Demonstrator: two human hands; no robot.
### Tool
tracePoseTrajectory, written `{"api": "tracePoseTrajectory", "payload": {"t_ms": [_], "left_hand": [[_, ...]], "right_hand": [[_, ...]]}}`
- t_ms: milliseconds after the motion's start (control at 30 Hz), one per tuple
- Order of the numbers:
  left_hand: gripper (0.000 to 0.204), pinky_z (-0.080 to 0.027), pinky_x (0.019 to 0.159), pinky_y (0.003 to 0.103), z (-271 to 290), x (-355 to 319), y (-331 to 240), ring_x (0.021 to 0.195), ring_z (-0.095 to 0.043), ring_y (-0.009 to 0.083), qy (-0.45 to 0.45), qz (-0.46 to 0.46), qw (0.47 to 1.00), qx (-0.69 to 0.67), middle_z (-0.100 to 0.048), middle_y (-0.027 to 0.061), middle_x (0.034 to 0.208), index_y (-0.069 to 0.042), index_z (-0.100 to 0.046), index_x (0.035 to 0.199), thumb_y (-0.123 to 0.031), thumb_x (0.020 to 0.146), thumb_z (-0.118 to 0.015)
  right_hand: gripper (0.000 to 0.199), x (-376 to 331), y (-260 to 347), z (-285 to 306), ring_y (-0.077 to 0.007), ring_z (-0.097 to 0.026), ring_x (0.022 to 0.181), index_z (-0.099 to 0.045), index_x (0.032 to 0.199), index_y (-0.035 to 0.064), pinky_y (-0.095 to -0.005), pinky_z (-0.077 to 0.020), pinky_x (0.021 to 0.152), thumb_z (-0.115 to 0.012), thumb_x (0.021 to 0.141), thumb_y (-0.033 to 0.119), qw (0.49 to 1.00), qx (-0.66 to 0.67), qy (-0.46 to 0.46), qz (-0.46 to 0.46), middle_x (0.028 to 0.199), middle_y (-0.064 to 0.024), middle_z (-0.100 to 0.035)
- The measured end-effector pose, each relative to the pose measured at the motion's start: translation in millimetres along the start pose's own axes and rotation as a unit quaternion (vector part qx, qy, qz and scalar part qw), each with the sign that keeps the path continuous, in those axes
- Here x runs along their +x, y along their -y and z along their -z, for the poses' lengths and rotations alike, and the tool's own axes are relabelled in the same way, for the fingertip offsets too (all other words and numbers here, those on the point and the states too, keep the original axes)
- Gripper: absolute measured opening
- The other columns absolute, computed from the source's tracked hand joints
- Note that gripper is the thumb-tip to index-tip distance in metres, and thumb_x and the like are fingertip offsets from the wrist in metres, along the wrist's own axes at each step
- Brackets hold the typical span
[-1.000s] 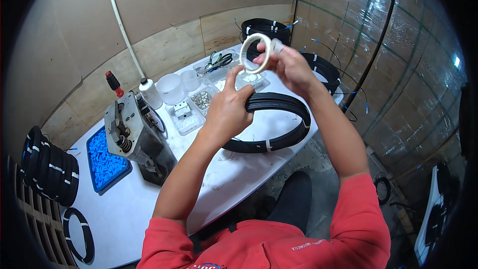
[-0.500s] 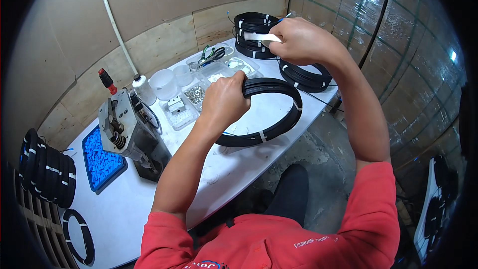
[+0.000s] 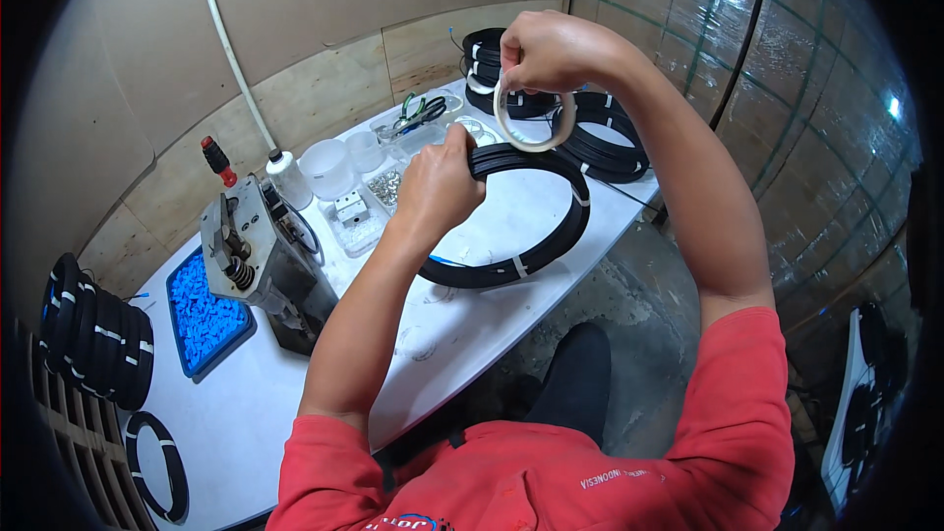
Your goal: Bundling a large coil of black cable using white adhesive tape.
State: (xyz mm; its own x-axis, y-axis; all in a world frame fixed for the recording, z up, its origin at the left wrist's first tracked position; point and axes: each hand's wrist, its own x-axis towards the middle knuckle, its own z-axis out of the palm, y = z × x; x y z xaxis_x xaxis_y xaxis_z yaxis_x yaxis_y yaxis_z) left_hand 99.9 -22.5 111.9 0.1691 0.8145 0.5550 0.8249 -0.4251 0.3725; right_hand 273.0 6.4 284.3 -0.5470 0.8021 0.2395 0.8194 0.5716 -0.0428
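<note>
My left hand (image 3: 441, 182) is closed around the far left part of a coil of black cable (image 3: 554, 254), which is tilted up over the white table. Short white tape bands wrap the coil at its right and near side. My right hand (image 3: 551, 51) pinches the upper edge of a roll of white tape (image 3: 567, 128). The roll hangs just above the far side of the held coil; whether they touch, I cannot tell. Behind my right hand stands a stack of black cable coils (image 3: 482, 44), partly covered by it.
A metal hand press (image 3: 275, 256) stands on the table (image 3: 433, 374) at left, beside a blue tray of blue pieces (image 3: 202, 320). Clear tubs (image 3: 324, 169), pliers (image 3: 423, 110) and a white bottle (image 3: 287, 177) line the back. More coils lie right (image 3: 605, 143) and far left (image 3: 98, 339).
My right hand has moved left and slightly up. The tape roll has turned from edge-on to showing its open ring, now nearer the held coil. The left hand shifted slightly left.
</note>
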Motion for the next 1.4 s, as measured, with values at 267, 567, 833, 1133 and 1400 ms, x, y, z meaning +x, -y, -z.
{"api": "tracePoseTrajectory", "payload": {"t_ms": [267, 567, 833, 1133, 1400], "left_hand": [[0.073, -0.054, 0.069, 0.061, 3.2, -2.1, -7.0, 0.073, -0.067, 0.0533, -0.013, 0.034, 0.999, -0.035, -0.065, 0.0321, 0.071, -0.004, -0.035, 0.139, -0.002, 0.074, -0.068], [0.075, -0.052, 0.075, 0.06, 9.8, -0.1, -15.9, 0.078, -0.067, 0.0522, 0.037, 0.034, 0.999, 0.007, -0.067, 0.0297, 0.076, -0.023, -0.04, 0.145, -0.006, 0.078, -0.069], [0.05, -0.055, 0.075, 0.057, 11.8, -1.9, -13.1, 0.082, -0.07, 0.0472, 0.036, 0.008, 0.999, 0.0, -0.071, 0.025, 0.084, -0.019, -0.058, 0.129, -0.007, 0.081, -0.065], [0.028, -0.055, 0.076, 0.056, 8.5, 2.2, -9.5, 0.084, -0.07, 0.0451, 0.035, -0.01, 0.999, -0.002, -0.073, 0.0223, 0.088, -0.012, -0.068, 0.11, -0.01, 0.082, -0.065], [0.028, -0.053, 0.081, 0.052, 12.2, 11.1, -3.9, 0.087, -0.068, 0.0453, 0.085, 0.012, 0.996, -0.016, -0.071, 0.0252, 0.09, -0.006, -0.07, 0.107, -0.008, 0.079, -0.065]], "right_hand": [[0.014, 29.5, 13.9, -5.0, -0.0159, -0.068, 0.064, -0.078, 0.084, 0.0022, -0.0299, -0.0529, 0.051, -0.079, 0.08, 0.016, 0.978, 0.013, 0.185, -0.096, 0.075, -0.0051, -0.074], [0.023, 51.3, 20.4, -7.2, -0.0179, -0.071, 0.064, -0.081, 0.088, 0.0046, -0.0299, -0.0508, 0.051, -0.085, 0.071, 0.019, 0.955, -0.048, 0.28, -0.086, 0.082, -0.008, -0.077], [0.023, 53.6, 30.5, -8.4, -0.0168, -0.066, 0.059, -0.08, 0.085, 0.0016, -0.03, -0.0453, 0.047, -0.085, 0.071, 0.02, 0.944, -0.05, 0.311, -0.095, 0.078, -0.0079, -0.075], [0.022, 49.9, 30.0, -12.1, -0.0169, -0.065, 0.057, -0.079, 0.084, 0.0006, -0.0292, -0.0459, 0.048, -0.083, 0.073, 0.019, 0.949, -0.066, 0.295, -0.089, 0.076, -0.0074, -0.074], [0.021, 28.4, 42.7, -14.3, -0.0181, -0.073, 0.064, -0.08, 0.087, 0.0009, -0.0294, -0.0533, 0.054, -0.077, 0.076, 0.019, 0.959, -0.097, 0.256, -0.074, 0.078, -0.0097, -0.076]]}}
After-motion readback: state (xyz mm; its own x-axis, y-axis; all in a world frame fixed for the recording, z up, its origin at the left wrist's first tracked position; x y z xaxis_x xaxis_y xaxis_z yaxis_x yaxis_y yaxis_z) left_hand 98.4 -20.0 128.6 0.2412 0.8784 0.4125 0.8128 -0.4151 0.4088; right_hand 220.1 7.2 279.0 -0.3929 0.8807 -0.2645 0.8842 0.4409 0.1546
